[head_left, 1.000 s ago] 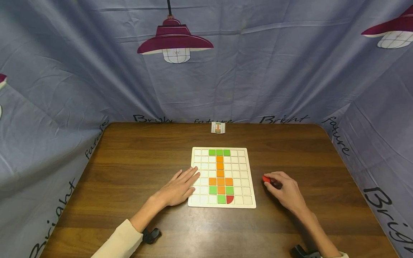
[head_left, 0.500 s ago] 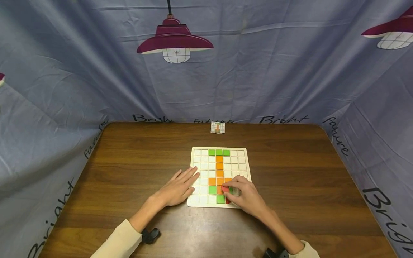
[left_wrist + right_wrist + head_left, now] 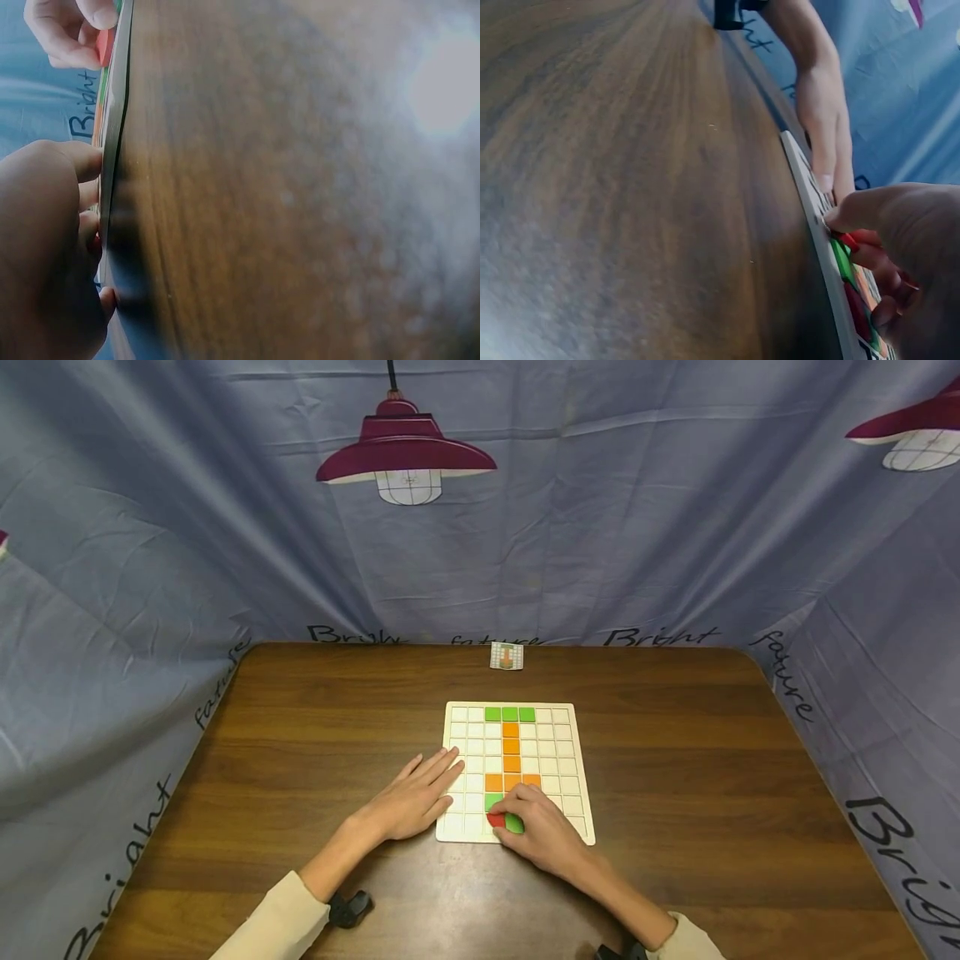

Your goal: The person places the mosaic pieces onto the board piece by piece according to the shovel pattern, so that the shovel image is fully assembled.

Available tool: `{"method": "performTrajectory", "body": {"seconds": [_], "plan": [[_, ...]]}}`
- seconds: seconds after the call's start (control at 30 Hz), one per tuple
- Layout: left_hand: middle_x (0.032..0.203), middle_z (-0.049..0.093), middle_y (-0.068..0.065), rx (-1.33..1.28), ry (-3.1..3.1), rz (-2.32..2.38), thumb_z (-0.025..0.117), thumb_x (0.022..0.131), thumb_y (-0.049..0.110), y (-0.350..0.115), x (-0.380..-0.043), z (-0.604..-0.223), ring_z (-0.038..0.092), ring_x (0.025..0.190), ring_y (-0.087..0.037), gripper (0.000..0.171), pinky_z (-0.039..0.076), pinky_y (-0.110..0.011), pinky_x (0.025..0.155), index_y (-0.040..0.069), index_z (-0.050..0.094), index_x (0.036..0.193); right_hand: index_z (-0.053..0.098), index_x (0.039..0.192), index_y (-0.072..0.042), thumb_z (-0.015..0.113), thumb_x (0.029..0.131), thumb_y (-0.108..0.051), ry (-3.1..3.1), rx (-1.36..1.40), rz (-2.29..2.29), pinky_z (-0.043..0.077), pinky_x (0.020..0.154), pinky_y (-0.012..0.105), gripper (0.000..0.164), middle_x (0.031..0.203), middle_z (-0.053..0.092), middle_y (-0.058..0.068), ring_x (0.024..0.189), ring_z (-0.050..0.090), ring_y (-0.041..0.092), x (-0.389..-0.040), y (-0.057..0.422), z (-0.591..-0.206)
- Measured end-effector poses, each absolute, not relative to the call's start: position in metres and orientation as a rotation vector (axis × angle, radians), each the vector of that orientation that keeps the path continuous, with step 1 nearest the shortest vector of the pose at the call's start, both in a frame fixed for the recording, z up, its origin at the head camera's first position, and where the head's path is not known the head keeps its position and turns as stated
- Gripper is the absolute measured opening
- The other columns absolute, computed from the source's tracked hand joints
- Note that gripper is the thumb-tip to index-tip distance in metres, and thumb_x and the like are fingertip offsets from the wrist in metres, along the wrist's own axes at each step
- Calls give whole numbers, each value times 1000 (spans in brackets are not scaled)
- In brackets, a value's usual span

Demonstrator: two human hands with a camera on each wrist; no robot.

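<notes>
My right hand (image 3: 543,831) pinches a red tile (image 3: 495,820) between thumb and fingers, at the near row of a white grid board (image 3: 567,781). Just right of the tile lies a green square (image 3: 513,822), partly covered by the hand. Another red piece (image 3: 857,309) lies beyond that green one in the right wrist view; in the head view the hand hides it. With fingers straight, my left hand (image 3: 412,797) rests on the board's left edge. Orange squares (image 3: 511,747) form a column up the board, below a row of green squares (image 3: 510,714).
A small card (image 3: 507,657) with a printed grid pattern lies at the table's far edge. The brown wooden table (image 3: 330,718) is bounded by a blue-grey curtain (image 3: 600,552) at the back and sides.
My right hand has carried the red tile from the table right of the board leftward to the board's near row. My left hand has stayed in place.
</notes>
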State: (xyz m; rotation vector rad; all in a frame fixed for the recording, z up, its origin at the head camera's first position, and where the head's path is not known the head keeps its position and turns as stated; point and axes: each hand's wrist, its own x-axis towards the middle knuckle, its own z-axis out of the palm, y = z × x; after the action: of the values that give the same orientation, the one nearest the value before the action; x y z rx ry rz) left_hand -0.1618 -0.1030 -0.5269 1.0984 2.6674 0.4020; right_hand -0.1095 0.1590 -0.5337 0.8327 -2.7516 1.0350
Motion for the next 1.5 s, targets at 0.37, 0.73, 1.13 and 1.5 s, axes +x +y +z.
{"method": "performTrajectory", "body": {"seconds": [0.37, 0.73, 1.13, 1.5], "plan": [[166, 14, -12, 1101, 2667, 428, 41, 109, 30, -102, -161, -524, 12, 151, -26, 57, 13, -54, 119, 7, 26, 159, 80, 93, -13, 87, 77, -15, -2734, 805, 941, 48, 73, 26, 18, 90, 62, -8, 84, 50, 9, -108, 158, -536], [166, 13, -12, 1094, 2664, 421, 41, 109, 31, -101, -163, -523, 12, 151, -26, 57, 12, -54, 119, 7, 25, 159, 79, 94, -17, 90, 75, -20, -2685, 807, 909, 45, 66, 22, 23, 95, 65, -8, 82, 48, 9, -107, 157, -541], [166, 12, -11, 1086, 2659, 410, 40, 109, 32, -101, -162, -524, 11, 151, -25, 58, 11, -53, 119, 8, 24, 159, 78, 94, -16, 89, 75, -17, -2664, 818, 959, 47, 70, 24, 22, 94, 65, -10, 82, 50, 9, -107, 159, -540], [166, 12, -11, 1093, 2662, 410, 40, 109, 32, -102, -161, -525, 11, 151, -25, 57, 12, -53, 119, 8, 25, 159, 79, 93, -17, 84, 82, -16, -2685, 806, 1042, 48, 71, 24, 12, 92, 66, -11, 83, 52, 8, -106, 159, -537]]}}
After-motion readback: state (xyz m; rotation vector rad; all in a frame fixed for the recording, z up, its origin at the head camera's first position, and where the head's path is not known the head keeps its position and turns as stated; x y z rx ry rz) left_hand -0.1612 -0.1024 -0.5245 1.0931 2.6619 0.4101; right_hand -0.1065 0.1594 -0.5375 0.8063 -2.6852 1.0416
